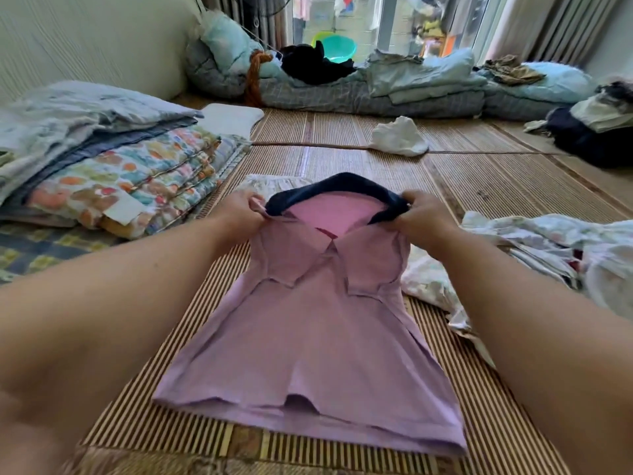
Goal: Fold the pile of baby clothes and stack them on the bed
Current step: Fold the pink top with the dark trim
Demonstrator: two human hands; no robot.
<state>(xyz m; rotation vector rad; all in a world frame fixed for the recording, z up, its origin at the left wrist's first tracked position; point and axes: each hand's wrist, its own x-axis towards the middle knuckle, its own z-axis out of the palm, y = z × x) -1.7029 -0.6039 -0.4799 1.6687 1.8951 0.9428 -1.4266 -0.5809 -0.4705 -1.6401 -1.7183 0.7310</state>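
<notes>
Plainly, from the head view, looking down over two bare forearms. On the stack of folded quilts (130,180) at the left, floral print uppermost, a white slip like a label (120,205), any print too small to read.

Underneath everything, a striped bamboo mat (479,173) laid in joined panels. To the left, a pale ribbed wall (85,39). At the far end, a window (342,15) with grey curtains (548,25) beside it, and a green basin (337,46) just behind the glass. Along that far edge, pale blue bedding (421,77) bunched and folded, with a black garment (315,65) dumped on top. Alone on the mat further out, a crumpled white cloth (399,137). At the right edge, a dark heap of clothing (589,138).

In the centre, a lilac top (308,337) spread lengthwise on the mat, hem nearest the camera and flat, both sleeves folded inward across the body. At its far end, a navy collar (329,185) raised and pulled open, pink lining showing inside. Left hand (239,209) at the collar's left end, fingers (251,204) pinching the lilac fabric at the shoulder. Right hand (424,214) at the collar's right end, fingers (406,205) curled over the navy edge and gripping it. Just beyond the collar, a folded pale garment (274,183) lying flat. Just right of the top, touching its edge, a loose heap of printed baby clothes (548,248), unfolded.
</notes>
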